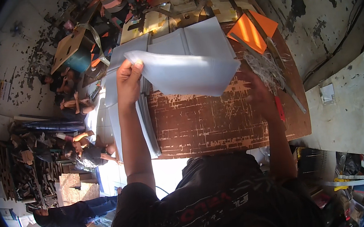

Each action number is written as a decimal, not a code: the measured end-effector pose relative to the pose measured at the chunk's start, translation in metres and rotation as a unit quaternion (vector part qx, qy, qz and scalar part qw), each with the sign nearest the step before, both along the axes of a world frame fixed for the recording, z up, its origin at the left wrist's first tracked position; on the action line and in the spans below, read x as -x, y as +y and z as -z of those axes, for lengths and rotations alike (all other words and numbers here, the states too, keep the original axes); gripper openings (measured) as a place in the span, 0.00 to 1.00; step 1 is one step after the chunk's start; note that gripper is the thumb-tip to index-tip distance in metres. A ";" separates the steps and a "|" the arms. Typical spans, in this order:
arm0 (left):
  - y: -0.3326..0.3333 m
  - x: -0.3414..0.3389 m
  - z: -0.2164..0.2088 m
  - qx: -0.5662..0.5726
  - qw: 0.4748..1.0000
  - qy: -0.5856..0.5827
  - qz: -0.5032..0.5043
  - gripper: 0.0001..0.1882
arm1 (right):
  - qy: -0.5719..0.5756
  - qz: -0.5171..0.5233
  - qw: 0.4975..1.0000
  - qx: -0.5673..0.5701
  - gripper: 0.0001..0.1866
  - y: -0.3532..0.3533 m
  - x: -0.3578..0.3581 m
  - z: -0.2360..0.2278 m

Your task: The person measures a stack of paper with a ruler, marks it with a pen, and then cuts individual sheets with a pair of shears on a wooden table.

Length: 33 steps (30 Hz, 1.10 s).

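A pale, translucent sheet (186, 72) is raised over the worn brown table (206, 128), its middle sagging in a curve. My left hand (130, 81) pinches its upper left corner between thumb and fingers. Near the sheet's right end is my right hand (255, 89), smeared by motion, so its fingers cannot be read. Behind the raised sheet lie stacks of similar grey-white sheets (209, 36). More of them run along the table's left edge, under and beside my left forearm.
Orange sheets (251, 31) lie at the far right with a long metal bar (272, 76) and crumpled clear plastic (262, 66). A red-handled tool (279, 108) is by the right edge. Several people sit or stand at the left, near piled wood scraps (26, 162).
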<state>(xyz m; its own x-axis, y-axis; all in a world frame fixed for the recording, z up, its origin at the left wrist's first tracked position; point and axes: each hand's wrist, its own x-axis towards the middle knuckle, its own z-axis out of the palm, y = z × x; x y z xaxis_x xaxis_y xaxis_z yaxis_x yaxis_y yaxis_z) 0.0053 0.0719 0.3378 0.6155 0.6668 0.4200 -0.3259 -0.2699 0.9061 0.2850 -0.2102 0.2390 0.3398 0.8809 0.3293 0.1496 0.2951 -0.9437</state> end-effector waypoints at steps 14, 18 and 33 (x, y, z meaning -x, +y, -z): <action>-0.089 -0.130 0.072 0.319 0.880 -0.343 0.077 0.11 | -0.189 -0.045 0.979 -0.065 0.41 0.011 0.129 -0.061; -0.102 -0.135 0.075 0.314 0.892 -0.321 0.045 0.11 | -0.010 0.006 1.000 -0.023 0.37 0.012 0.137 -0.058; -0.103 -0.151 0.069 0.196 0.961 -0.159 -0.114 0.11 | -0.366 0.087 0.924 -0.065 0.32 0.011 0.152 -0.037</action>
